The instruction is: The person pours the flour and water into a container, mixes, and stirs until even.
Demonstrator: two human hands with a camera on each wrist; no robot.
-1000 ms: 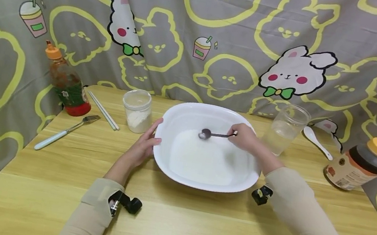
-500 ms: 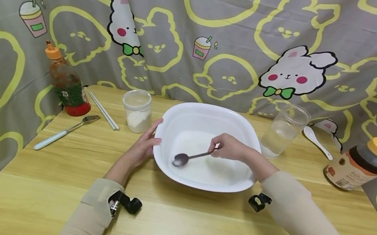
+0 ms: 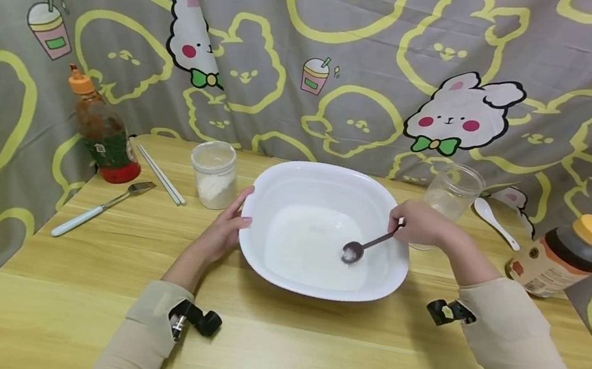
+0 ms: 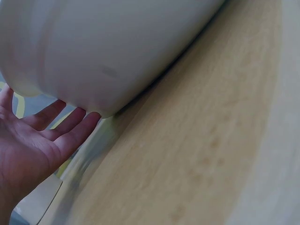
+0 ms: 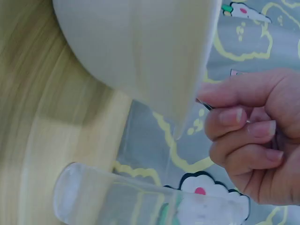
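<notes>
Bracing white bowl (image 3: 325,182) on wooden table (image 3: 294,350): left hand (image 3: 222,231), fingers spread, nearly straight, touching its outer side, presumably to keep it from sliding. Pinching dark spoon (image 3: 377,241) by its handle: right hand (image 3: 422,224), other fingers curled, apparently so the spoon's head reaches low inside bowl, towards the right. Bowl glossy, rounded oblong, pale contents (image 3: 309,250) hard to tell from its floor; spoon slanting, whitish matter (image 3: 349,255) in its head.
</notes>
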